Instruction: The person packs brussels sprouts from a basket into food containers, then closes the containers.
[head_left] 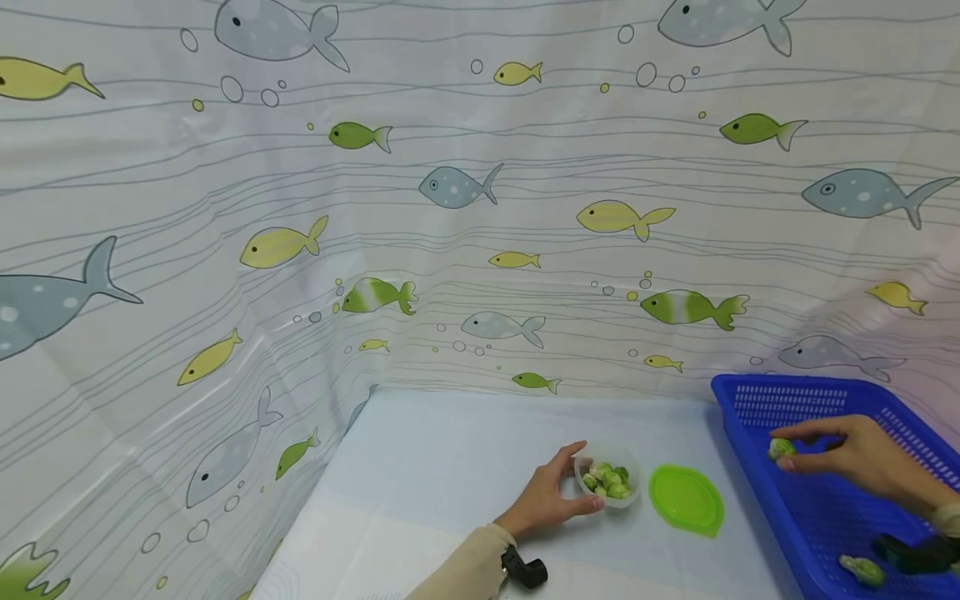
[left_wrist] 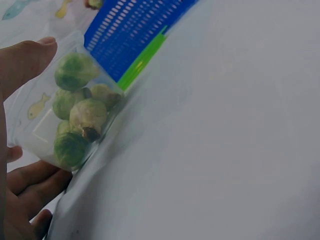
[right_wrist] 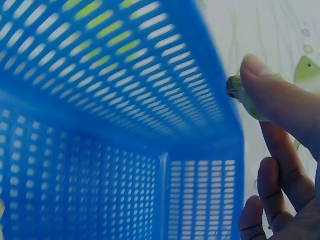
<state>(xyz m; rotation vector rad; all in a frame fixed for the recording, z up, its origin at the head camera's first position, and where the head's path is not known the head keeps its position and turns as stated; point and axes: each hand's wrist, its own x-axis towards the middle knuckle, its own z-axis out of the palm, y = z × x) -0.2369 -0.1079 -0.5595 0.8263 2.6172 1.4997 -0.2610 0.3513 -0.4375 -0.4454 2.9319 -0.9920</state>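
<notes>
My left hand [head_left: 546,502] curls round a clear plastic container [head_left: 636,482] standing on the white table, thumb on the near side and fingers at the far side. Several Brussels sprouts [head_left: 609,481] lie inside it; the left wrist view shows these sprouts [left_wrist: 87,117] through the wall. Over the blue basket [head_left: 780,508], my right hand [head_left: 862,454] pinches one Brussels sprout [head_left: 781,448] between thumb and fingers. In the right wrist view that sprout [right_wrist: 252,102] shows its cut stem end, partly hidden behind the thumb.
A bright green lid [head_left: 686,498] lies flat between the container and the basket. Another sprout [head_left: 862,571] rests on the basket floor near the right wrist strap. Behind the table hangs a fish-patterned curtain [head_left: 465,292].
</notes>
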